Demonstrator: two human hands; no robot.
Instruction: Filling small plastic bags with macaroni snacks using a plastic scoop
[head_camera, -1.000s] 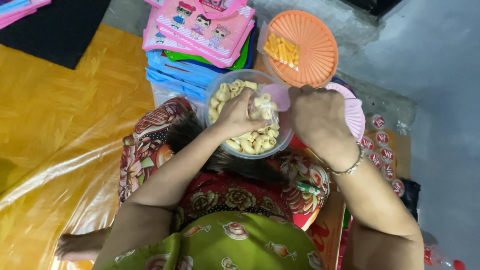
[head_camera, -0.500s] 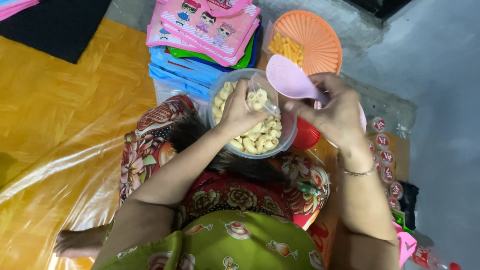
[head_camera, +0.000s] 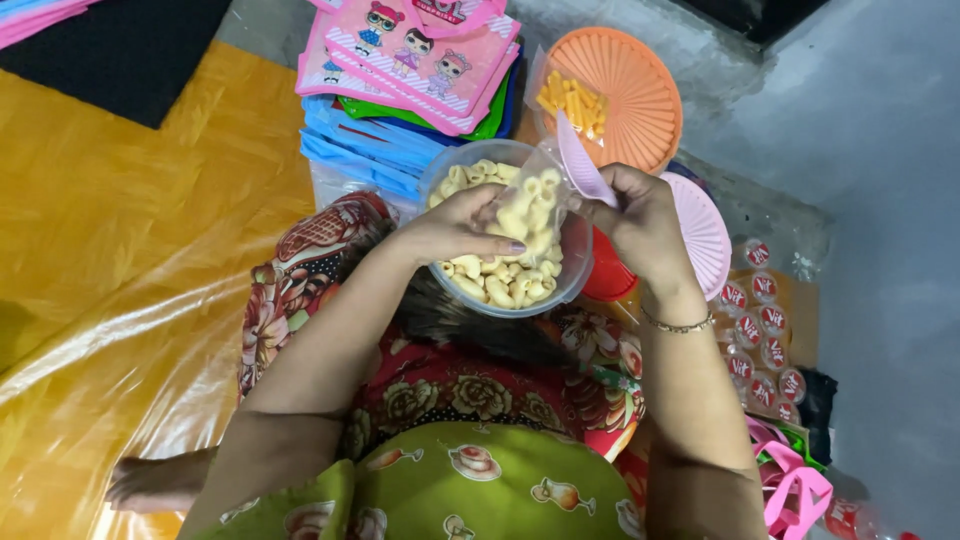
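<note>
A clear round bowl (head_camera: 497, 308) of pale curled snack pieces rests on my lap. Above it my left hand (head_camera: 460, 226) pinches one side of a small clear plastic bag (head_camera: 530, 208) that holds some of the same pieces. My right hand (head_camera: 640, 222) grips the bag's other edge and also holds a pink scoop (head_camera: 580, 163), which points up and left over the bag's mouth.
An orange ribbed lid (head_camera: 635, 85) behind the bowl carries a small bag of yellow sticks (head_camera: 572, 102). A pink lid (head_camera: 703, 232) and a red container (head_camera: 606, 281) lie under my right hand. Pink and blue cartoon bags (head_camera: 405, 70) are stacked at the back. Yellow plastic sheeting (head_camera: 130, 230) covers the floor on the left; sealed cups (head_camera: 760, 335) sit on the right.
My right hand lifted the pink scoop from beside the bowl and brought it over the bag. The bag now hangs between both hands with snack pieces in it.
</note>
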